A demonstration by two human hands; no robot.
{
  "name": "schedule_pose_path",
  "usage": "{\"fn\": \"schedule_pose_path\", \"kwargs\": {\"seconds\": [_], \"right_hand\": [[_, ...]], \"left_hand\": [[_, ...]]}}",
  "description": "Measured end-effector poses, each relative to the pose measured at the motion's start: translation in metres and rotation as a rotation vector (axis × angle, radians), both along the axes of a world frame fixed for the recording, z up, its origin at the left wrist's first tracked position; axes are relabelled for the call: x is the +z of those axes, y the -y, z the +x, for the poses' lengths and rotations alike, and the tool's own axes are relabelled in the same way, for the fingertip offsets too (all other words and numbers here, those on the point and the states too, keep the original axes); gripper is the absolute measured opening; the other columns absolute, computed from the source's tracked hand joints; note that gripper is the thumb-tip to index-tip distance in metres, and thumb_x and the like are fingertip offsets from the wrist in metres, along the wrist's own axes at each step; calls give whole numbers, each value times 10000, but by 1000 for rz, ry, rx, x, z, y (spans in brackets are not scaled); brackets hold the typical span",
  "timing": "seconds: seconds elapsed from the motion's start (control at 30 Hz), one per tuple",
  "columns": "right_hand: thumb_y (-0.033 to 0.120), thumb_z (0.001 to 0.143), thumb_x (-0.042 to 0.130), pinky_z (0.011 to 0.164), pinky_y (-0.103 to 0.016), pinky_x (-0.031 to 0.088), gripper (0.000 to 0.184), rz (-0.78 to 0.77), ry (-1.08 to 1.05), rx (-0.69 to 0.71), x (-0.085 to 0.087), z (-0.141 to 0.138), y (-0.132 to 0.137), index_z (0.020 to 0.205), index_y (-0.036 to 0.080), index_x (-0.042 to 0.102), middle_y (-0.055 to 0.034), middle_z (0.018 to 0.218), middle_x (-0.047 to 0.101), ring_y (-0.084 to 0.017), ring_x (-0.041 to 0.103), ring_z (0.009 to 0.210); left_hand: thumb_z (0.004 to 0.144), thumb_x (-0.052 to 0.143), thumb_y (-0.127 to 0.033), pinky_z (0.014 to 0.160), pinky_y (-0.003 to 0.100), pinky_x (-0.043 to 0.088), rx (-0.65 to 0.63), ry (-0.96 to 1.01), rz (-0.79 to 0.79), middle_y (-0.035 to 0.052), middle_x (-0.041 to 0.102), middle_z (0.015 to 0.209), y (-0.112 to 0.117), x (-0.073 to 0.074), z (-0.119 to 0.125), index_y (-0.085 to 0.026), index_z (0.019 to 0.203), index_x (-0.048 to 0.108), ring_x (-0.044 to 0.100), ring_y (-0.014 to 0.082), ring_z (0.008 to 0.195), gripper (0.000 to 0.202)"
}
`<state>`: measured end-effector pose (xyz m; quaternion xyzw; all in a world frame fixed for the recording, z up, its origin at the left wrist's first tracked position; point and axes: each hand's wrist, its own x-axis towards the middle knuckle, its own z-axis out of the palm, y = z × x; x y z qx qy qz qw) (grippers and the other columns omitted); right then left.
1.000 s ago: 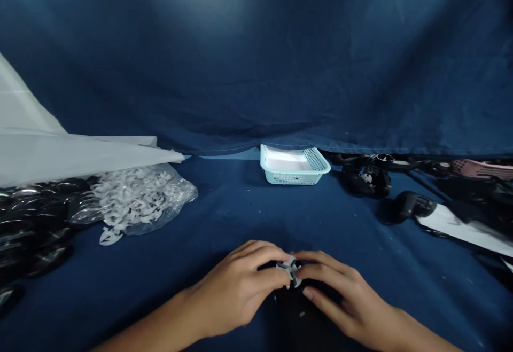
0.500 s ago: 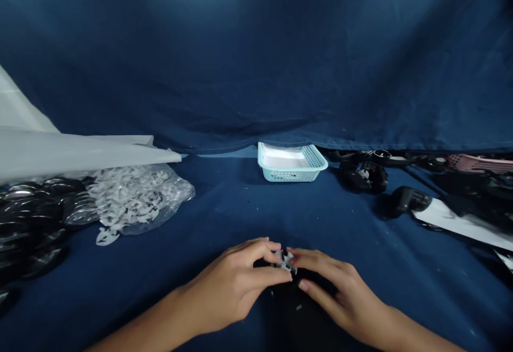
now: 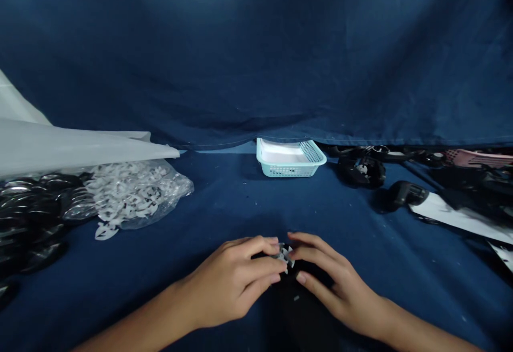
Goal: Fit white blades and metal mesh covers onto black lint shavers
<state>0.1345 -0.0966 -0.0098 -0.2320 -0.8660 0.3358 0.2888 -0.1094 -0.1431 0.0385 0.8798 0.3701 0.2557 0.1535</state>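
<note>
My left hand [image 3: 234,277] and my right hand [image 3: 334,285] meet low in the middle of the blue cloth. Between their fingertips sits a small grey-white plastic piece with several prongs [image 3: 284,254], pinched from both sides. It rests on top of a dark black object [image 3: 298,309] that lies under both hands and is mostly hidden. The fingers of both hands are curled around these parts.
A clear bag of white plastic pieces [image 3: 134,194] lies at the left beside a pile of shiny black discs [image 3: 32,218] and a white sheet [image 3: 60,149]. A light-blue basket [image 3: 289,158] stands at the back. Black parts [image 3: 363,170] and white paper [image 3: 460,218] fill the right.
Both hands with the small piece have shifted slightly up and left in the picture, as has the whole scene. The grip on the piece is unchanged.
</note>
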Motion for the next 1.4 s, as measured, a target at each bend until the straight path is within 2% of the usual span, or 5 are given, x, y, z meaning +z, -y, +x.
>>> {"fn": "schedule_pose_path", "kwargs": {"seconds": [0.17, 0.43, 0.67, 0.9, 1.4], "right_hand": [[165, 969, 503, 1131, -426, 407, 311, 60, 42, 8, -3, 1, 2, 1262, 258, 547, -104, 1529, 371, -242, 382, 1414], [145, 951, 508, 1073, -406, 468, 395, 190, 112, 29, 0, -2, 3, 1330, 257, 501, -119, 1396, 508, -243, 486, 1318], [155, 949, 518, 1064, -369, 469, 405, 150, 123, 32, 1, -4, 7, 1327, 293, 471, -95, 1371, 437, -218, 484, 1281], [155, 945, 529, 1104, -377, 428, 368, 176, 113, 35, -2, -4, 8, 1293, 268, 487, -99, 1420, 427, -232, 425, 1344], [135, 917, 569, 1037, -377, 486, 453, 201, 25, 22, -5, -5, 7, 1327, 280, 440, -101, 1314, 492, -232, 506, 1248]], "left_hand": [[911, 623, -187, 1030, 414, 487, 11, 88, -22, 58, 699, 1172, -3, -3, -1, -206, 1051, 694, 602, 225, 1171, 159], [922, 596, -164, 990, 408, 474, 22, 297, -133, 47, 714, 1132, -11, -14, 1, -207, 914, 672, 589, 208, 1132, 88], [934, 583, -185, 1038, 433, 428, 116, 348, -94, 60, 638, 1276, -5, -28, 4, -220, 994, 678, 537, 221, 1210, 117], [866, 647, -208, 939, 381, 487, 218, 346, -6, 76, 596, 1151, 4, -29, 13, -208, 945, 661, 591, 221, 1062, 81], [905, 589, -197, 961, 339, 454, 209, 483, -267, 46, 597, 1108, 3, -34, 18, -210, 989, 622, 605, 187, 1061, 91]]}}
